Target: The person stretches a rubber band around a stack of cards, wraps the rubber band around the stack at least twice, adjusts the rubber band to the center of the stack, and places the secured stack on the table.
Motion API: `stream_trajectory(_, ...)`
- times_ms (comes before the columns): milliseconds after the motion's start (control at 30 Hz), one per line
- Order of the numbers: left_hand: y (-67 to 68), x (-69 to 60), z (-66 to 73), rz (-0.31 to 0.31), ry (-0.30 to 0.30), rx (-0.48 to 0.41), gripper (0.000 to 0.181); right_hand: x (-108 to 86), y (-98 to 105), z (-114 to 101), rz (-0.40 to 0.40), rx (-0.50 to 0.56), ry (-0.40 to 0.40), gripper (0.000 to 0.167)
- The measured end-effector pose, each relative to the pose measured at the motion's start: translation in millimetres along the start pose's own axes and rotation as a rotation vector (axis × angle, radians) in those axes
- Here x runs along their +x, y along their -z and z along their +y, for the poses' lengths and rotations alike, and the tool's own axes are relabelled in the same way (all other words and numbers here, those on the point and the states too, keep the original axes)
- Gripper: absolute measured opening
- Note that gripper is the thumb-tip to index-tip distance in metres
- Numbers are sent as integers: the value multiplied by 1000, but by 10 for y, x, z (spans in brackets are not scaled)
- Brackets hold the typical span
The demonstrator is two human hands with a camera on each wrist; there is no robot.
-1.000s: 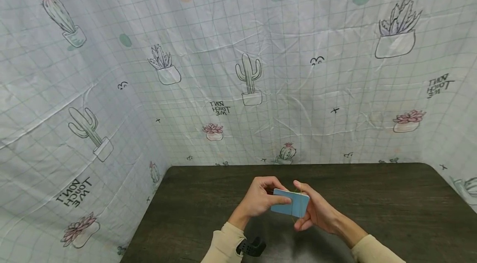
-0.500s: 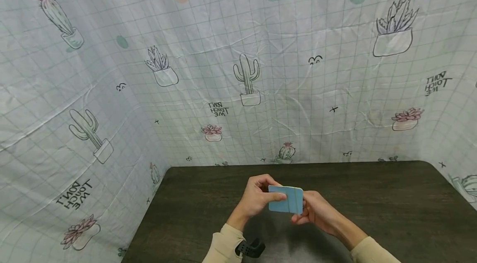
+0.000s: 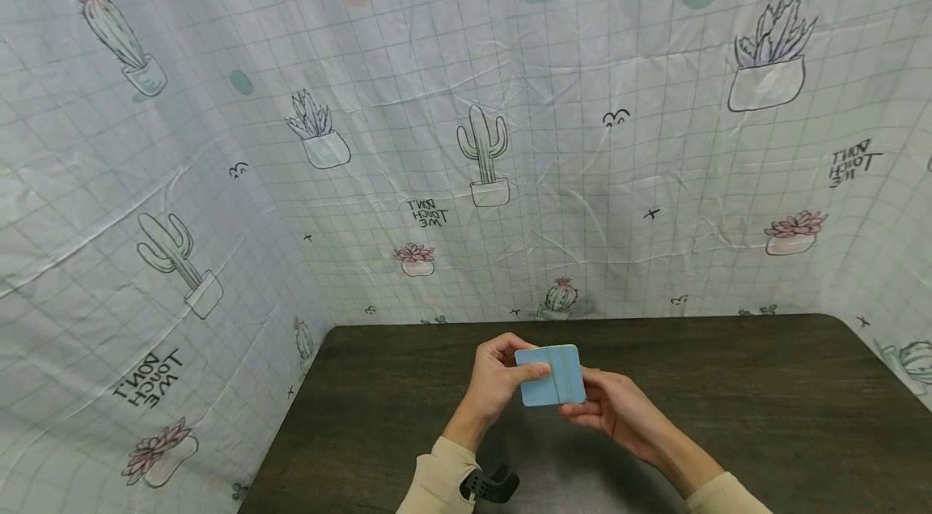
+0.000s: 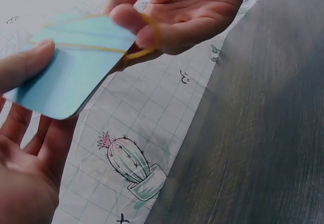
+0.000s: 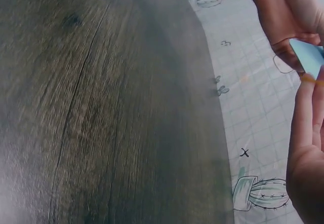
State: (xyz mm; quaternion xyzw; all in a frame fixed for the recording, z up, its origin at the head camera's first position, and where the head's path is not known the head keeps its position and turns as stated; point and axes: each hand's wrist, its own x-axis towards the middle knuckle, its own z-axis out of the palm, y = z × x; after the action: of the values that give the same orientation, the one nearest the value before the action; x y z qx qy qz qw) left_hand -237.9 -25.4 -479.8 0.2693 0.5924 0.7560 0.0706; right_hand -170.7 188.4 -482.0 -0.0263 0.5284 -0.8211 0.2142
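1. On the far left we see the printed cloth (image 3: 240, 117), hanging behind the dark surface (image 3: 393, 401). It looks the same as it did a second ago.

2. Next comes our left sleeve (image 3: 440, 477), with a black strap (image 3: 482, 486) at the wrist.

3. Our left hand (image 3: 491, 384) has a firm grip on the card, pinching it with the thumb flat on the near face and the fingers behind.

4. The blue card (image 3: 537, 394) is between our two hands, held up off the surface. We cannot tell whether it is one card or a stack. A second ago it tilted away; now it sits a little higher and shows its face more squarely.

5. The rubber band (image 4: 96, 47) crosses that face in two strands, and a loop stands out past the edge around our right fingertips. We take this to mean that the wrapping is partly done, with this loop not yet seated.

6. Our right hand (image 3: 619, 409) grasps the band, its fingers hooked in the loop beside the card's right edge. Its fingers were spread wide a second ago; now they are drawn together, which suggests less stretch.
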Motion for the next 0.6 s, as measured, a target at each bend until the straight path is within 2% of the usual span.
stream_trajectory(67, -3, 2, -10, 45, 6, -3, 27, -7, -10, 2, 19, 17, 10, 52)
stream_trajectory(133, -8, 6, -17, 85, 13, -3, 27, -11, -24, 6, 43, 35, 26, 49)
stream_trajectory(300, -39, 18, -23, 153, 39, -3, 29, -23, -79, 15, 114, 69, 77, 18)
stream_trajectory(600, -84, 36, -47, 185, 42, -2, 28, -31, -138, 9, 200, 66, 108, 15)
